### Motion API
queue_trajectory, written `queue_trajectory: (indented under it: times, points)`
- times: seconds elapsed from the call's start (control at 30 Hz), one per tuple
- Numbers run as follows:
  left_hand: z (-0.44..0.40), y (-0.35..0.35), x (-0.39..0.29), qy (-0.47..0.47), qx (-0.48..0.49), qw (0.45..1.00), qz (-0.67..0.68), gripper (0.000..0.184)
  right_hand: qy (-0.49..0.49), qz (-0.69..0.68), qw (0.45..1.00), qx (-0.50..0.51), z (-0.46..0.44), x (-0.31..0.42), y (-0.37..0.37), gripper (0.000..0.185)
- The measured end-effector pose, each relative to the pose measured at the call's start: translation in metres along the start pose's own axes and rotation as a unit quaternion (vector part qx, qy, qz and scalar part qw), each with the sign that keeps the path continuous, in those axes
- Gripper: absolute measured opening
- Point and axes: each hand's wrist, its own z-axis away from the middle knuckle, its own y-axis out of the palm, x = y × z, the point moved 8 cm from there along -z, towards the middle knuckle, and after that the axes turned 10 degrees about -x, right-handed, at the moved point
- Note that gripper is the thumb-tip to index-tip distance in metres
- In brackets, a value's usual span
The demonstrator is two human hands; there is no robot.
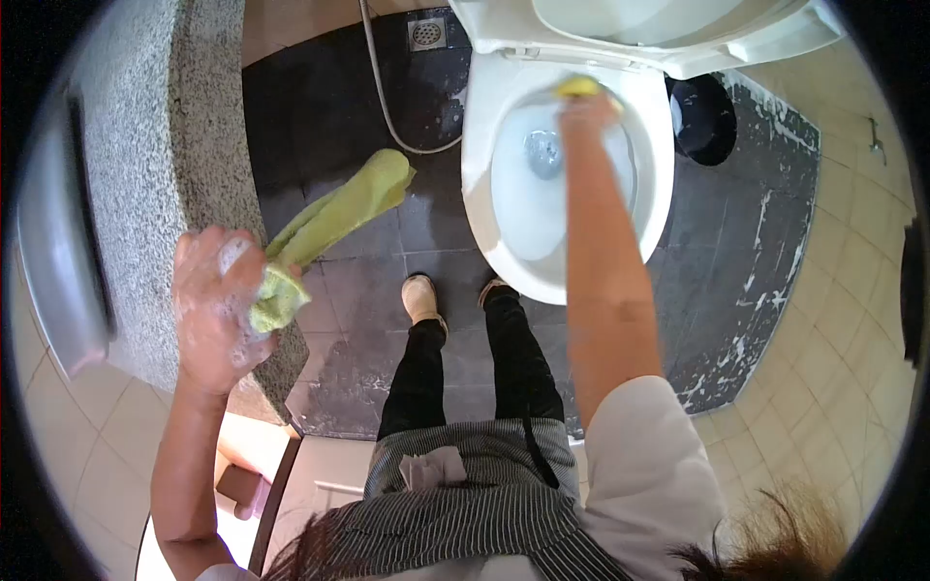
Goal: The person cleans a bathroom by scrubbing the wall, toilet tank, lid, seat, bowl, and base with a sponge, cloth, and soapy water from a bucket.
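My left hand (218,305), covered in soapy foam, is closed around a yellow-green cloth (339,208). The cloth's long end hangs out to the right over the dark floor, and a bunched end pokes from the fist. My right hand (587,118) reaches into the toilet bowl (477,174), at its upper rear inside edge. It grips a yellow sponge (578,86), partly hidden by the fingers and slightly blurred. Water stands in the bowl below the hand. The seat and lid (659,29) are raised at the back.
A speckled granite counter (208,126) stands at the left. A grey hose (383,97) curves over dark tiles beside a floor drain (426,34). A black bin (705,121) sits right of the toilet. My feet (420,298) are in front of it.
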Motion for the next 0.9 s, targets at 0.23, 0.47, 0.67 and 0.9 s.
queue_trajectory:
  times: [0.23,0.47,0.67,0.9]
  points:
    - [0.0,0.003,-0.002,-0.004,0.02,1.0,-0.011,0.02,-0.143,0.06,0.965,0.213,0.208,-0.061,0.056,0.038]
    - [-0.005,0.001,-0.005,-0.006,-0.012,1.0,-0.028,0.02,-0.235,0.086,0.96,-0.127,0.042,-0.147,-0.1,0.038]
    - [-0.004,0.008,-0.003,0.007,0.002,0.999,-0.045,0.022,-0.163,-0.188,0.943,-0.219,-0.135,-0.119,-0.102,0.045]
    - [-0.002,0.009,0.002,0.002,0.035,0.999,-0.035,0.02,-0.043,-0.443,0.894,-0.051,-0.087,-0.179,-0.028,0.064]
